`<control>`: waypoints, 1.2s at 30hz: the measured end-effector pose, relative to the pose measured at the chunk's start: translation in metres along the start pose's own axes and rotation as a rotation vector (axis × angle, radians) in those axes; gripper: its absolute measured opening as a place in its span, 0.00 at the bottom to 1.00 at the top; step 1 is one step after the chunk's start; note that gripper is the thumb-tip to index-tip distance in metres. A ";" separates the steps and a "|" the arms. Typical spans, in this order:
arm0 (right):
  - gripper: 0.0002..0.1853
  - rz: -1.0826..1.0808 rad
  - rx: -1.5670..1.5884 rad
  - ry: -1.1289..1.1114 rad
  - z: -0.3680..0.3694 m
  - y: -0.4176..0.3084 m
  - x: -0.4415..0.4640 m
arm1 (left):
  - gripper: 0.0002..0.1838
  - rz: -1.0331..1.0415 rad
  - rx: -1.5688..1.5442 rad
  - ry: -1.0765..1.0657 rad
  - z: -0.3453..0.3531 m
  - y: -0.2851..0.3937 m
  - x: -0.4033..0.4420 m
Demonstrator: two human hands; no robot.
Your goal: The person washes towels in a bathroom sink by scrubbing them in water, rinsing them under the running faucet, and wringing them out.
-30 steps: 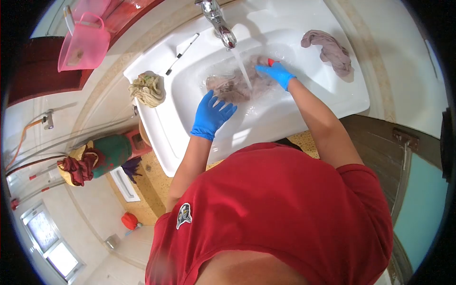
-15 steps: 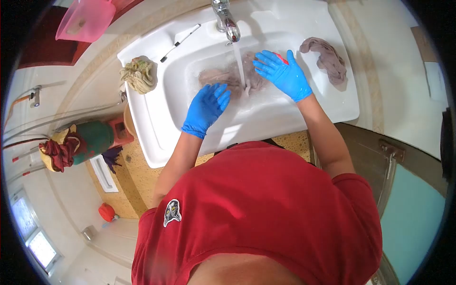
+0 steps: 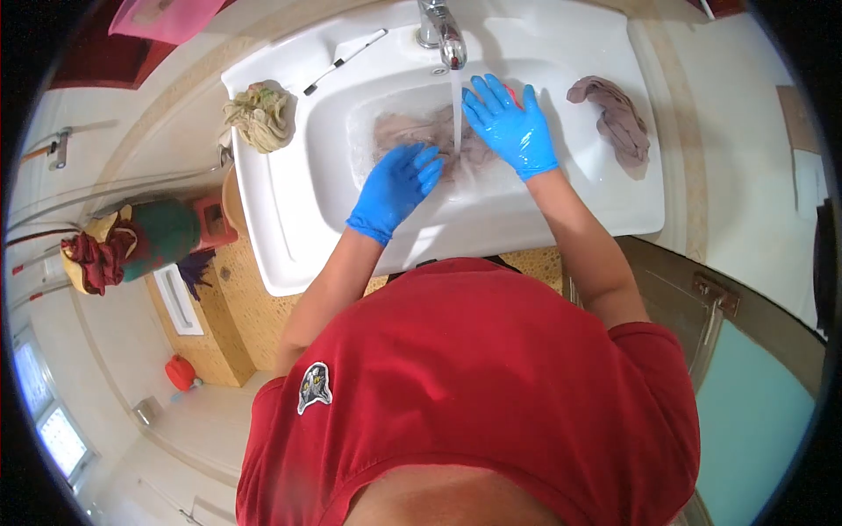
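Observation:
A soaked mauve-brown cloth (image 3: pixel 408 131) lies in sudsy water in the white sink (image 3: pixel 289 197). Water runs onto it from the chrome tap (image 3: pixel 449 44). My left hand (image 3: pixel 395 191), in a blue glove, is at the cloth's near left edge with its fingers apart and slightly bent. Blue-gloved too, my right hand (image 3: pixel 515 136) is over the cloth's right side, fingers stretched out. A small red object (image 3: pixel 514 96) shows between its thumb and forefinger and moves along with it; most of it is hidden under the hand, so its kind is unclear.
On the sink's right ledge lies another mauve-brown cloth (image 3: pixel 621 127). A crumpled yellow-green cloth (image 3: pixel 257 121) and a white pen-like stick with black parts (image 3: pixel 346 61) rest at the left. A green cylinder (image 3: pixel 162 235) stands beyond the left edge.
The view has shifted slightly. Relative to the sink, my right hand has moved left toward the water stream, the red object with it. The cloth in the water looks more spread out.

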State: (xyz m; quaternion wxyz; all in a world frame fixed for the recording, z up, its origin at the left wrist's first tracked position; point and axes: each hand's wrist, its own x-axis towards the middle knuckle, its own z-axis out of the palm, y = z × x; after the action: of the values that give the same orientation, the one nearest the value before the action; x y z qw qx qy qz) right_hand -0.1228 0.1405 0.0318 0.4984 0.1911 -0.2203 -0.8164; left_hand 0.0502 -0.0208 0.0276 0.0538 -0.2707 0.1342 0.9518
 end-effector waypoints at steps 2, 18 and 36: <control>0.34 -0.166 -0.239 0.093 -0.014 0.016 0.012 | 0.21 0.002 0.121 -0.064 0.009 -0.012 0.012; 0.24 -0.555 -0.501 0.323 -0.045 0.090 0.015 | 0.23 -0.090 -0.571 -0.389 0.051 -0.035 0.030; 0.16 -0.828 -2.792 -0.503 -0.019 0.101 -0.022 | 0.26 0.027 0.538 -0.472 0.025 -0.030 0.025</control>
State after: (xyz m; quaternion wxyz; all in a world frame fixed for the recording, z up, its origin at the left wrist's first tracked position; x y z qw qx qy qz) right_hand -0.0297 0.1160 0.0740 -0.0389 -0.5281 0.7163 -0.4545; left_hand 0.0216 0.0160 0.0278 0.1398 -0.0175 0.3674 0.9193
